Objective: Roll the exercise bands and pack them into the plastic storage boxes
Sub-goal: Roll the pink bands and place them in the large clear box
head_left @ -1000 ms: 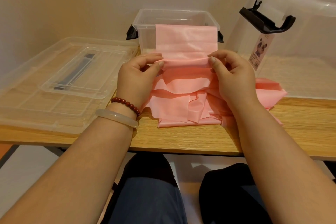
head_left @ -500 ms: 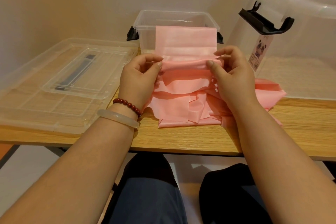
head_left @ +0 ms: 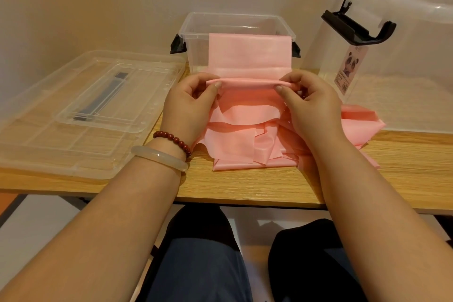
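A: How will the pink exercise band [head_left: 247,56] handle, judging by how it hangs?

B: It looks light, thin and limp. The sheet creases wherever it is let go, and it probably stretches and slides on itself. A roll [head_left: 247,80] in it will likely spring loose unless both ends stay pinched.

A: So where does the person take hold?

B: At the two ends of the rolled edge. The left hand [head_left: 188,108] pinches the 9 o'clock end between thumb and curled fingers, and the right hand [head_left: 313,108] pinches the 3 o'clock end the same way. Neither hand is spread wide.

A: And where is the band itself?

B: It is held just above the table [head_left: 245,186]. Its free flap stands up at 12 o'clock in front of the small storage box [head_left: 193,32]. The rest trails down at 6 o'clock into the loose pile [head_left: 235,140] of pink bands. The large storage box [head_left: 404,56] lies on its side at 2 o'clock and the lid [head_left: 49,130] sits at 9 o'clock.

A: What differs from a second ago?

B: The folded edge was soft and bunched then. Now it is drawn into a narrow, straight tube between the thumbs. The flap reaches much the same height, and the boxes, lid and pile have not shifted. The rolling looks barely begun, and nothing is packed yet.
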